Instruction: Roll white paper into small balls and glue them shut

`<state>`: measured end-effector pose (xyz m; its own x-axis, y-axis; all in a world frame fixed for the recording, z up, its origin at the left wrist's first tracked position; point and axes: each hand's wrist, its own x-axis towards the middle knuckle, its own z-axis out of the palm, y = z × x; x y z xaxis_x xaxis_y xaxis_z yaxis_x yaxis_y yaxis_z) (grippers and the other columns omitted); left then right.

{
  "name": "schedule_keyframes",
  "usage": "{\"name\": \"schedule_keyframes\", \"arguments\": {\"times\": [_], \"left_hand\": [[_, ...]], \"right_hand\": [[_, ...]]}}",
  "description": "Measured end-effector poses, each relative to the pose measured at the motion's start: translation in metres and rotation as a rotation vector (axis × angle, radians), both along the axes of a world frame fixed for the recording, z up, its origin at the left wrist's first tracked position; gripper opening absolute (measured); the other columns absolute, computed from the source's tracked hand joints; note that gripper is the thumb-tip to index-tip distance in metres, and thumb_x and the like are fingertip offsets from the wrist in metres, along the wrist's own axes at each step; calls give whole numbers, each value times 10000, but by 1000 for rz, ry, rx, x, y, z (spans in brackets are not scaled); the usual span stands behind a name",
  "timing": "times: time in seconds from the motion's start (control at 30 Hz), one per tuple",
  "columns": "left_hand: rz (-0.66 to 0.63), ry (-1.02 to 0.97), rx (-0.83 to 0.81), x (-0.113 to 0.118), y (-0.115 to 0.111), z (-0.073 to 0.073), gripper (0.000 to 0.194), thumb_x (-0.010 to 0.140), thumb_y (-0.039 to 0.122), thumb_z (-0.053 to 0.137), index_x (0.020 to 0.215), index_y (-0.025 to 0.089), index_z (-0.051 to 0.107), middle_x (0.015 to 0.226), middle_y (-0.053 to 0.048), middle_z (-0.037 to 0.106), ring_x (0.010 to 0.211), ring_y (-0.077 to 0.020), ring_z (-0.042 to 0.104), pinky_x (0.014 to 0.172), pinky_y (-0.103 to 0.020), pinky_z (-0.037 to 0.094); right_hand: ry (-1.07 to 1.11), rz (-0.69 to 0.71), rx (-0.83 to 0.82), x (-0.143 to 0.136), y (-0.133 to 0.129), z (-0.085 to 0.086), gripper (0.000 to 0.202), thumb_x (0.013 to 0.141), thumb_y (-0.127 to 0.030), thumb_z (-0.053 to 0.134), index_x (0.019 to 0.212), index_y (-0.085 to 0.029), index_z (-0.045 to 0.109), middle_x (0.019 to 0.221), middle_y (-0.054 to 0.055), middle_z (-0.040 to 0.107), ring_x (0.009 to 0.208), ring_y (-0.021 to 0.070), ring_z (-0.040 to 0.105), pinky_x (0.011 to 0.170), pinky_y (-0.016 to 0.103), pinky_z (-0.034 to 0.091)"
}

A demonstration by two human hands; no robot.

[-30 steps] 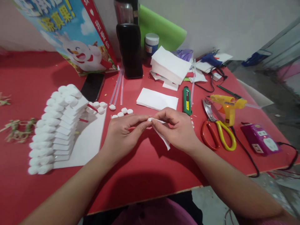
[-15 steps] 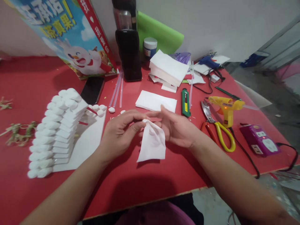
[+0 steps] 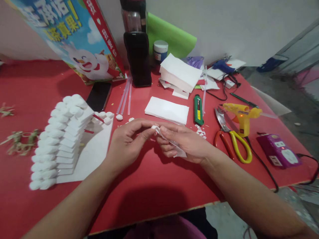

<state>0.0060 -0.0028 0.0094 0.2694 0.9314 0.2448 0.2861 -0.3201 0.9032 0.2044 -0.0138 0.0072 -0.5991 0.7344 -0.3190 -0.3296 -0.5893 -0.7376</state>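
A small white paper piece [image 3: 179,152] is held between my two hands above the red table. My left hand [image 3: 132,139] pinches its rounded, bunched end between thumb and forefinger. My right hand [image 3: 183,141] is closed around the rest, with the thumb on top and a loose corner sticking out below the fingers. Part of the paper is hidden in that hand. Just beyond my hands lies a stack of white paper sheets [image 3: 166,109]. To the left stands a stepped white model [image 3: 67,132] with rows of rounded white pieces on a white board [image 3: 97,156].
Right of my hands are red-and-yellow-handled shears [image 3: 234,142], a yellow glue gun [image 3: 241,114], a purple power box [image 3: 279,151] and a green utility knife [image 3: 198,109]. Behind stand a black bottle [image 3: 137,56], a phone [image 3: 99,96], glue sticks [image 3: 124,96] and a printed box [image 3: 84,43].
My right hand has closed over the hanging paper, gathering it into a narrow strip toward the right. White scraps near the knife have come into view. My left hand keeps its pinch.
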Motion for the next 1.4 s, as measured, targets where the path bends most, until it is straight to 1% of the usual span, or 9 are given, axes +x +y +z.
{"name": "schedule_keyframes", "arguments": {"times": [0.1, 0.2, 0.43, 0.53, 0.73, 0.83, 1.0, 1.17, 1.4], "left_hand": [[25, -61, -123, 4, -3, 3, 90, 950, 243, 718, 964, 208, 800, 884, -8, 814, 788, -163, 744, 749, -256, 580], [79, -114, -185, 11, -7, 5, 87, 930, 261, 741, 904, 206, 804, 810, 1, 796, 728, -150, 729, 689, -238, 580], [172, -130, -104, 17, -15, 0, 57, 899, 207, 773, 895, 244, 816, 848, 24, 810, 741, -136, 738, 684, -229, 578], [145, -141, -77, 13, -14, 1, 68, 891, 197, 794, 882, 258, 823, 813, 32, 804, 742, -136, 735, 723, -240, 584], [29, -217, -215, 4, -7, 8, 94, 783, 174, 889, 775, 243, 826, 774, 10, 808, 732, -157, 748, 688, -237, 598], [-14, -268, -325, 1, -3, 9, 112, 742, 157, 911, 735, 216, 816, 716, -6, 794, 674, -162, 748, 644, -234, 605], [-101, -319, -506, -1, 0, 9, 211, 717, 133, 914, 908, 210, 865, 703, -20, 795, 607, -163, 740, 591, -235, 606], [-26, -264, -392, 6, -2, 6, 68, 770, 157, 877, 739, 213, 854, 713, -14, 786, 665, -142, 720, 634, -216, 576], [-4, -215, -296, 7, -2, 3, 77, 877, 235, 807, 905, 240, 878, 826, -9, 822, 795, -164, 754, 773, -247, 598]], "right_hand": [[-325, -154, 298, -1, -3, 2, 347, 998, -467, 682, 1236, -224, 612, 742, -65, 472, 565, 88, 346, 519, 227, 311], [-669, -295, 589, -4, -6, 2, 218, 1007, -415, 651, 1041, -200, 638, 804, -11, 618, 662, 121, 502, 603, 267, 394], [-847, -511, 798, -15, -16, 0, 169, 946, -282, 668, 818, -212, 582, 723, -23, 662, 611, 111, 548, 556, 250, 366], [-835, -503, 950, -12, -20, 2, 74, 943, -209, 642, 873, -204, 616, 718, -37, 650, 564, 88, 499, 518, 230, 337], [-809, -259, 1176, 7, -14, 8, 106, 992, -163, 590, 967, -165, 693, 733, -19, 673, 588, 88, 553, 579, 234, 404], [-762, -209, 1221, 13, -11, 7, 120, 1036, -181, 582, 997, -171, 695, 832, 11, 730, 721, 107, 659, 664, 234, 468], [-703, -194, 1210, 15, -10, 6, 98, 1036, -216, 628, 974, -189, 698, 832, -6, 744, 719, 94, 672, 649, 213, 469], [-744, -326, 1061, 4, -13, 2, 85, 993, -194, 651, 917, -199, 689, 803, -11, 762, 686, 107, 675, 616, 228, 462], [-817, -439, 926, -6, -15, -2, 105, 998, -273, 654, 913, -219, 685, 839, 10, 783, 744, 149, 701, 659, 274, 487]]}}
